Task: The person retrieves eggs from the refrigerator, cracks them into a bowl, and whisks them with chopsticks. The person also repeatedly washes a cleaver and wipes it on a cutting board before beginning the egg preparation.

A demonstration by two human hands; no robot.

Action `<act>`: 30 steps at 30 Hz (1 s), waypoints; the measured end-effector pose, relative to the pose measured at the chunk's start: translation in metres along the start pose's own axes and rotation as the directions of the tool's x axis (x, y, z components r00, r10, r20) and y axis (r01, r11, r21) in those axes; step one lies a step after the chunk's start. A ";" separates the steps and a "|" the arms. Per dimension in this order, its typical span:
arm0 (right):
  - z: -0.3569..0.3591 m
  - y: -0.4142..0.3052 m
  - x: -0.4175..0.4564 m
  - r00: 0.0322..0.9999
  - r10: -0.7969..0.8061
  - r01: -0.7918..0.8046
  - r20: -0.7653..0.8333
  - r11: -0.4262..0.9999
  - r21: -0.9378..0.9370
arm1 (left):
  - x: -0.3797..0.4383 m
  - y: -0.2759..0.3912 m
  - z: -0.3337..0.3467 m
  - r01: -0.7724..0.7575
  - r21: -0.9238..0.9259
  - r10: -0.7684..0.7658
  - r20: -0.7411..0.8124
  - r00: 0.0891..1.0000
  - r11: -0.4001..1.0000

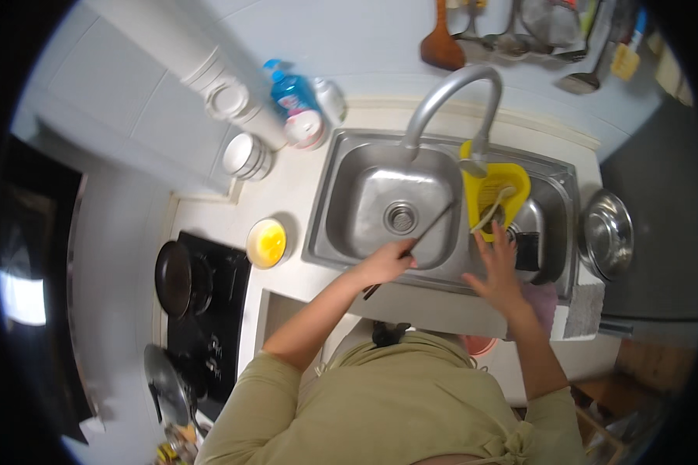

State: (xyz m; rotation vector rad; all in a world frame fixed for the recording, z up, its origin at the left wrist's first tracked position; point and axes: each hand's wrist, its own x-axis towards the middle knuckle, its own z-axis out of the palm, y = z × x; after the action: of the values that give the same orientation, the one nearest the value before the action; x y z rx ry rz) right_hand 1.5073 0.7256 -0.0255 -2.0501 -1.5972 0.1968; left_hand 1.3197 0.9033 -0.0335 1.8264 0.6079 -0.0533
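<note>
My left hand [387, 263] is closed around dark chopsticks [435, 222], whose far ends reach over the left bowl of the steel sink [358, 186]. My right hand [497, 273] has its fingers spread over the right bowl and holds nothing. Its fingertips are at the lower end of a yellow plastic drain basket [515, 174]; whether they touch it I cannot tell. Inside the basket lies a pale, long-handled utensil [491, 209]. A curved metal faucet [442, 93] arches above the sink. Left of the sink stands a bowl of yellow liquid [267, 243], likely beaten egg.
Stacked white bowls [247, 156], a blue pump bottle [291, 90] and a white bottle [330, 99] stand at the back left. A pan [173, 279] rests on the black stove [209, 325]. A steel basin [608, 235] leans right of the sink; utensils, including a wooden spatula [442, 43], hang above.
</note>
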 end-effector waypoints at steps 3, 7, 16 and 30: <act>0.023 -0.040 0.011 0.905 -0.405 0.417 0.134 0.905 -0.082 | 0.002 0.011 0.019 -0.045 0.243 0.027 0.077 0.997 0.969; 0.072 -0.050 0.013 0.962 -0.236 0.205 0.137 0.957 0.203 | -0.014 0.033 0.013 -0.050 0.248 0.007 0.171 0.985 0.968; 0.062 -0.061 0.055 0.968 -0.018 0.117 -0.252 0.917 0.382 | -0.136 -0.077 -0.077 0.122 -0.774 -0.422 -0.198 0.885 0.621; 0.214 -0.263 0.149 0.864 -0.060 -0.314 0.500 0.711 0.629 | -0.168 -0.189 -0.124 -0.275 -0.916 -0.616 -0.401 0.678 0.293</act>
State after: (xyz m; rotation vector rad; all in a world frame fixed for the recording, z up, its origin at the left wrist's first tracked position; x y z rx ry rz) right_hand 1.2345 0.9744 -0.0489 -1.5444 -1.3150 1.2726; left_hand 1.0612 0.9922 -0.1005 0.4258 1.1097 0.7934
